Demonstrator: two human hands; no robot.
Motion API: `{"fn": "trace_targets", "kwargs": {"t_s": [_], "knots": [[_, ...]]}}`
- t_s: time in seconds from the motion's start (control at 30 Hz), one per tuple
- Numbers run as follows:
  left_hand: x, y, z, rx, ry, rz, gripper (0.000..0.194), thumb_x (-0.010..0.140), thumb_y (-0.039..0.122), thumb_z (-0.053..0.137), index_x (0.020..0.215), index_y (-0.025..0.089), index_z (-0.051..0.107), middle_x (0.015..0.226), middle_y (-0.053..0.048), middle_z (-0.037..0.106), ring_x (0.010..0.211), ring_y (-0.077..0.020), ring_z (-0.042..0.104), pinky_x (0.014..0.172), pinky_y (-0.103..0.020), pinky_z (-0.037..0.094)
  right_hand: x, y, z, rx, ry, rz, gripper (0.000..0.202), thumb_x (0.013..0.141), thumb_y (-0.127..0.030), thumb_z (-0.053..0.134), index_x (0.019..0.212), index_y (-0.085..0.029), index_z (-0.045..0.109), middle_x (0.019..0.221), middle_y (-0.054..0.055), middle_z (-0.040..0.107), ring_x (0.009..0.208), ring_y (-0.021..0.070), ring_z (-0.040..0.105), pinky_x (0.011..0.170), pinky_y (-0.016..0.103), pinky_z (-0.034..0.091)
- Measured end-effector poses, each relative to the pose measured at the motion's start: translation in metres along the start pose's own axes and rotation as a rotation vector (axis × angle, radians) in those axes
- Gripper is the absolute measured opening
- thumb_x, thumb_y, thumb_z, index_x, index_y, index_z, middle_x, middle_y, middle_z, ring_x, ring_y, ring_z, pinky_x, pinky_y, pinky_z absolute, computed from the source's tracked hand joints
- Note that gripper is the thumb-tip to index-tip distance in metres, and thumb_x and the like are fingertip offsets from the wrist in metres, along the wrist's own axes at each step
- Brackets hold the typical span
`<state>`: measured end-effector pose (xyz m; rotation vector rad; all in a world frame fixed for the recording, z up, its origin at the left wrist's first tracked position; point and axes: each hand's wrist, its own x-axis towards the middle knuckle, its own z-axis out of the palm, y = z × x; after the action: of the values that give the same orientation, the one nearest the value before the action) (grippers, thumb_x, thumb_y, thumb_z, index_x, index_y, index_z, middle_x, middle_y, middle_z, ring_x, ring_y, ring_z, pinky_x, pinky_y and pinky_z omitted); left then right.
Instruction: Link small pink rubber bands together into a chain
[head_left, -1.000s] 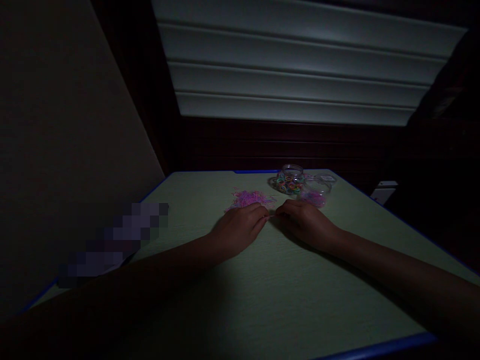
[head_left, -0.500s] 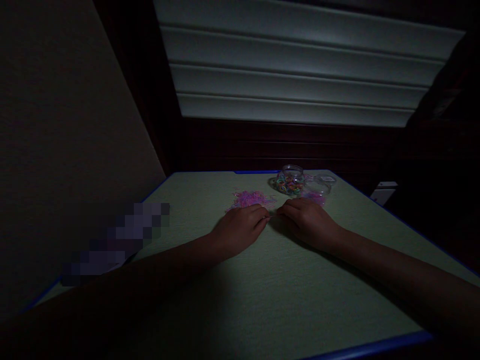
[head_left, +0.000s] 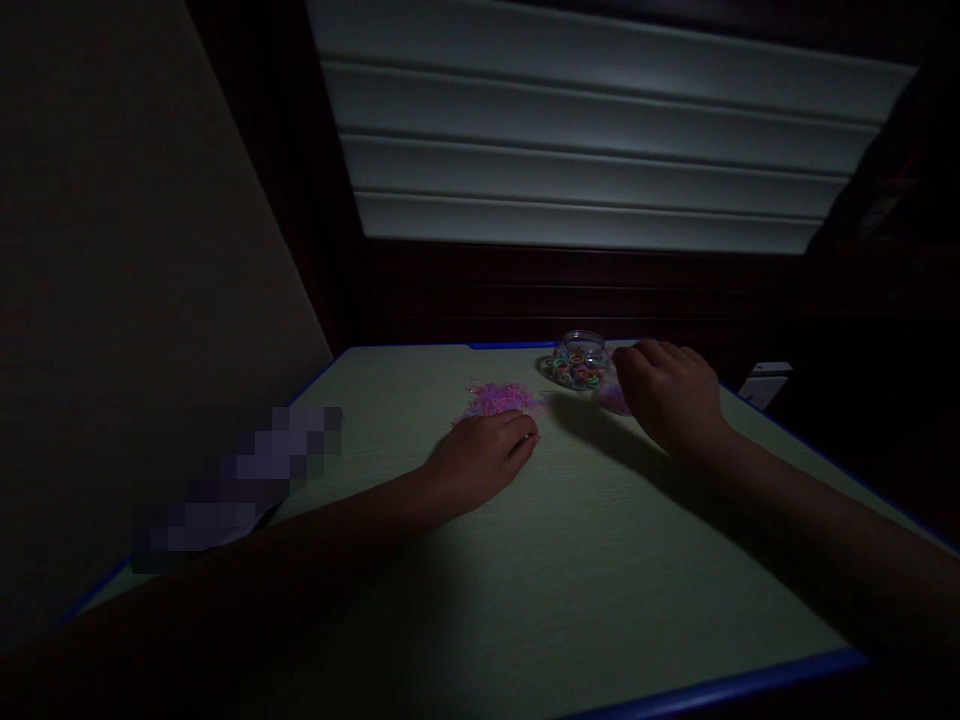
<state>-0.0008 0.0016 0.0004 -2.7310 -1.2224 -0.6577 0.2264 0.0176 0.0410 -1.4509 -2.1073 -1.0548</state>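
My left hand [head_left: 484, 458] rests on the table with its thumb and fingers pinched together. A tiny pale bit shows at its fingertips, too small to name. Just beyond it lies a loose pile of small pink and purple bands [head_left: 501, 398], partly behind the knuckles. My right hand [head_left: 671, 395] is raised above the table, fingers curled and closed; whatever they may hold is hidden. Below its fingertips sits a pink heap in a clear shallow container [head_left: 613, 399], mostly covered by the hand. Close by on the left stands a clear round jar [head_left: 581, 362] with multicoloured rings inside.
The pale green table [head_left: 600, 560] has a blue edge. A blurred-out purple-grey object [head_left: 247, 480] lies at its left side, by a wall. Beyond the right edge is a white object [head_left: 766, 386]. Pale horizontal slats [head_left: 585, 130] rise behind. The room is dim.
My right hand has moved up and to the right, away from my left hand, to above the clear container. The thin strand between the hands no longer shows. My left hand has barely moved.
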Motion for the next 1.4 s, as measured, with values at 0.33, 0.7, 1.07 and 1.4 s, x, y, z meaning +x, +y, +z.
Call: {"fn": "trace_targets", "kwargs": {"t_s": [0.33,0.7,1.07,1.4], "knots": [[0.000,0.000,0.000,0.011,0.003,0.003,0.020,0.084,0.024,0.034,0.085,0.019,0.053,0.084,-0.001,0.059,0.072,-0.0118,0.054,0.066,-0.024,0.041,0.000,0.012,0.008,-0.140,-0.091,0.074,0.017,0.078,-0.013,0.041,0.077,-0.012,0.058,0.076,0.011,0.058,0.074,0.0211,0.048,0.062,0.031,0.022],[0.001,0.001,-0.001,0.017,-0.007,-0.002,0.020,0.084,0.024,0.034,0.084,0.019,0.053,0.083,-0.001,0.058,0.071,-0.0119,0.054,0.065,-0.024,0.041,0.000,0.007,0.004,-0.108,-0.084,0.045,0.021,0.079,-0.012,0.039,0.086,-0.012,0.058,0.078,0.012,0.058,0.074,0.0217,0.048,0.063,0.032,0.023],[0.000,0.001,-0.002,0.015,-0.008,-0.012,0.019,0.084,0.024,0.035,0.083,0.018,0.053,0.083,-0.001,0.058,0.071,-0.0118,0.054,0.066,-0.024,0.041,-0.007,-0.025,-0.005,0.168,-0.053,-0.164,0.024,0.084,-0.017,0.037,0.093,-0.015,0.059,0.086,0.010,0.059,0.078,0.0208,0.049,0.070,0.033,0.028],[0.000,0.003,-0.003,-0.010,-0.001,-0.014,0.019,0.083,0.024,0.036,0.083,0.018,0.054,0.081,-0.001,0.058,0.071,-0.0120,0.054,0.067,-0.025,0.041,-0.013,-0.041,0.024,0.868,-0.194,-0.121,0.022,0.082,-0.020,0.042,0.092,-0.014,0.061,0.085,0.008,0.060,0.072,0.0145,0.055,0.065,0.024,0.041]]}}
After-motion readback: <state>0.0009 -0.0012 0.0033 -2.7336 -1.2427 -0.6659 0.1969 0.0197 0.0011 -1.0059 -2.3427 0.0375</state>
